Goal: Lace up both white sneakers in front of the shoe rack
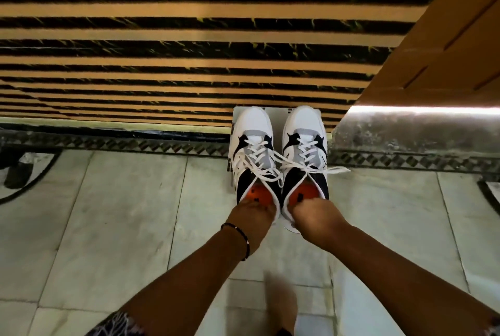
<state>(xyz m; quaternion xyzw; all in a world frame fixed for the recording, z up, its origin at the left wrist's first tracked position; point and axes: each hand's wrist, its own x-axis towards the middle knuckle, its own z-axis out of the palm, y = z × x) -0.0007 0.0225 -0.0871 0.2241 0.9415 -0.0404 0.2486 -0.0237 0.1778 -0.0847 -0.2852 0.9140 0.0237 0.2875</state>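
Sneakers [278, 157] side by side; both hands' fingers [254, 204] curled on heels, tips hidden.

Pale marble floor tiles [121, 213] meet a patterned border strip [135, 143]; beyond, a slatted wooden front [189, 37]; right, a wooden panel [446, 37].

Dim, warm indoor light. A bright glare band [422, 109] runs along the lower edge of the wooden panel [446, 46] at right. The pale floor tiles [121, 227] reflect softly. Motion blur smears the striped slats [189, 37] and softens both hands, left [253, 213] and right [315, 213]. Wide-angle distortion bends straight lines toward the frame edges; a blurred foot [281, 300] lies below.
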